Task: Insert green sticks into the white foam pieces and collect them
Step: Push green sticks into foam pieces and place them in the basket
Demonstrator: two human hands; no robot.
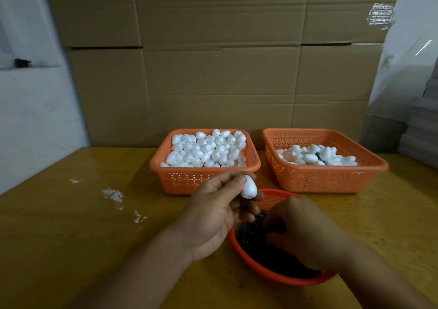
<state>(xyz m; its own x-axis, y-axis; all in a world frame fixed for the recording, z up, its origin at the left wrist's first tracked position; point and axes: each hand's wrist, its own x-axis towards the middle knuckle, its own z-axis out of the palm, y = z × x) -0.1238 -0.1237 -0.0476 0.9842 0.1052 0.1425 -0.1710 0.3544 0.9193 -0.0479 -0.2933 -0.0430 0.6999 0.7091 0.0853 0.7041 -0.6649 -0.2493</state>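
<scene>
Both hands work at the near edge of the surface: the right hand digs in the round basket of green sticks, though its grip is hidden. Pinched in the left hand is one white foam piece, no stick in yet. Most pieces wait in the full left basket; fewer lie in the right basket.

Two baskets sit behind the bowl (sticks inside).
</scene>
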